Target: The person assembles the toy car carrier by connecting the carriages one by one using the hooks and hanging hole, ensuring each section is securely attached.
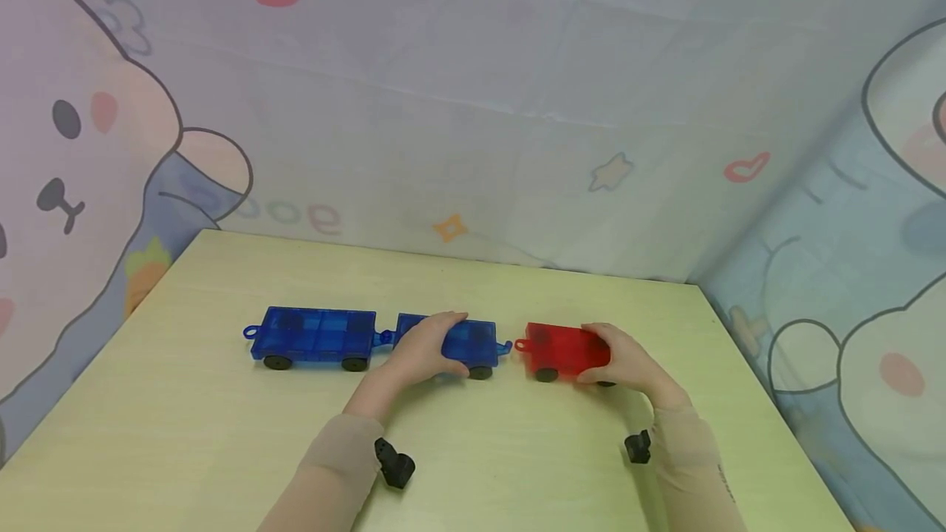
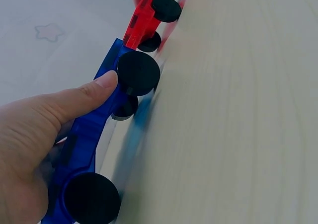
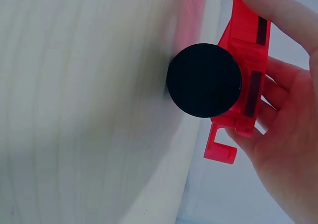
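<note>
Three see-through toy train cars stand in a row on the table. My left hand [image 1: 417, 354] grips the middle blue car [image 1: 479, 341] across its body, the thumb [image 2: 107, 80] along its near side by a black wheel. Behind it, a longer-looking blue car [image 1: 318, 333] is joined to it by a hook and ring. At the right, my right hand [image 1: 626, 360] holds the red car [image 1: 557, 349] between thumb and fingers. The red car's ring [image 1: 521, 346] sits close to the blue hook [image 1: 505, 347], with a slight gap. A red hook [image 3: 221, 153] juts from its other end.
The cars stand on a pale wooden table [image 1: 473, 458]. A cloth backdrop [image 1: 473, 105] printed with cartoon figures hangs behind it and along both sides. Black wrist-worn devices are strapped at both sleeves.
</note>
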Motion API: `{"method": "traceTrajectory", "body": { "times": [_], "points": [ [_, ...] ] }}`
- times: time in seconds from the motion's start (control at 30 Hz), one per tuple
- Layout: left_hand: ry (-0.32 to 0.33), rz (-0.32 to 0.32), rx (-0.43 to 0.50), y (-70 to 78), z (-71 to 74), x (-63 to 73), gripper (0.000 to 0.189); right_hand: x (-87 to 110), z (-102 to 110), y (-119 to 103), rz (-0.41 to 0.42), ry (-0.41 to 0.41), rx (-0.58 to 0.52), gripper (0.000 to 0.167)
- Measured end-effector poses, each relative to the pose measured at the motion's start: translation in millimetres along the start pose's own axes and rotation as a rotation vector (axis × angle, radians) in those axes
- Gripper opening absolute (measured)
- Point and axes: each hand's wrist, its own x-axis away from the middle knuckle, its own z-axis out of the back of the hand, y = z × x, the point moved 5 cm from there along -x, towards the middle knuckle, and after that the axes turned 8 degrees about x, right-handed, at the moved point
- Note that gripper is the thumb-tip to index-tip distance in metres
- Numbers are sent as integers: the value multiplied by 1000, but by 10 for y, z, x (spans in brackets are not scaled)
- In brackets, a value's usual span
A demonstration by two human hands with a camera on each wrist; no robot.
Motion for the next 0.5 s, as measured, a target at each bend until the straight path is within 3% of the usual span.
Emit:
{"method": "traceTrajectory", "body": {
  "times": [0.23, 0.5],
  "points": [
    [1, 3, 4, -1, 0, 1, 87, 35, 13, -9, 70, 67, 10, 85],
    [4, 7, 9, -6, 1, 3, 88, 12, -29, 38, -1, 33, -20, 82]
  ]
}}
